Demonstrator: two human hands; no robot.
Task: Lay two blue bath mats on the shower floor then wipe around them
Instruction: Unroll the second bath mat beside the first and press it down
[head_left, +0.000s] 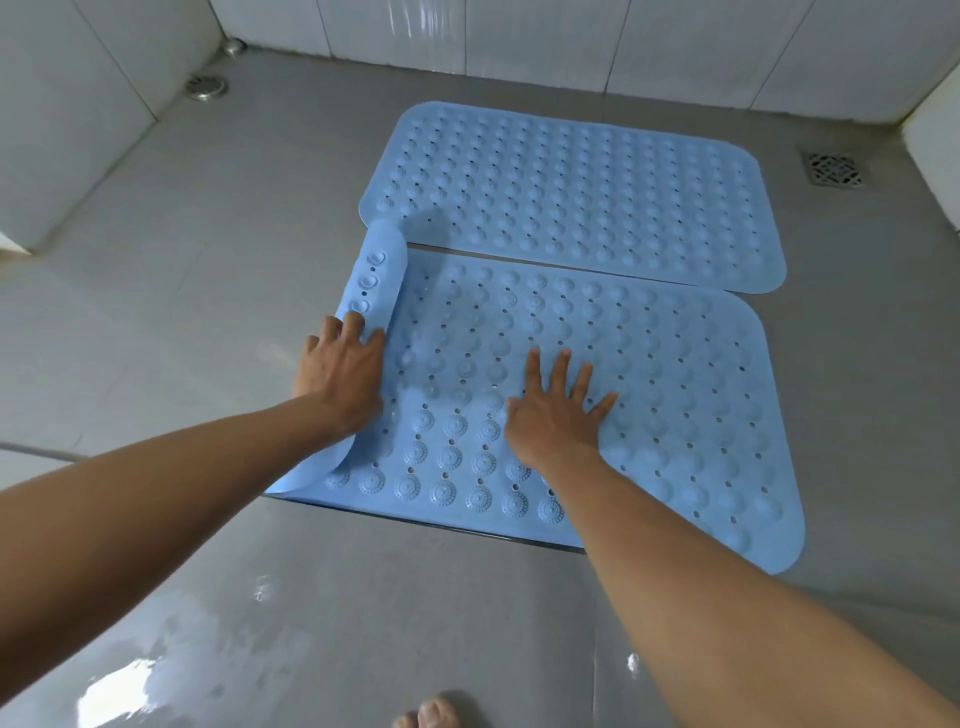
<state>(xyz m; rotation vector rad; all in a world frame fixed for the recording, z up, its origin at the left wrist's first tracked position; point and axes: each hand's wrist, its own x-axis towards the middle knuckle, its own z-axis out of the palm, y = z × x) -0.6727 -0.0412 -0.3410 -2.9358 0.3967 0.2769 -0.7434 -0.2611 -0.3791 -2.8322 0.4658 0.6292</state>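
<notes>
Two light-blue bath mats with bumps and holes lie side by side on the grey shower floor (182, 312). The far mat (571, 192) lies flat. The near mat (675, 405) is flat on its right part, while its left end curls up into a roll that shows suction cups. My left hand (343, 369) grips that curled left edge, fingers wrapped over it. My right hand (556, 415) presses flat on the middle of the near mat with its fingers spread.
White tiled walls (519, 41) enclose the floor at the back and left. A round drain (207, 87) sits at the far left corner and a square drain grate (834, 169) at the right. The floor near me is wet and shiny. My bare toes (431, 714) show at the bottom.
</notes>
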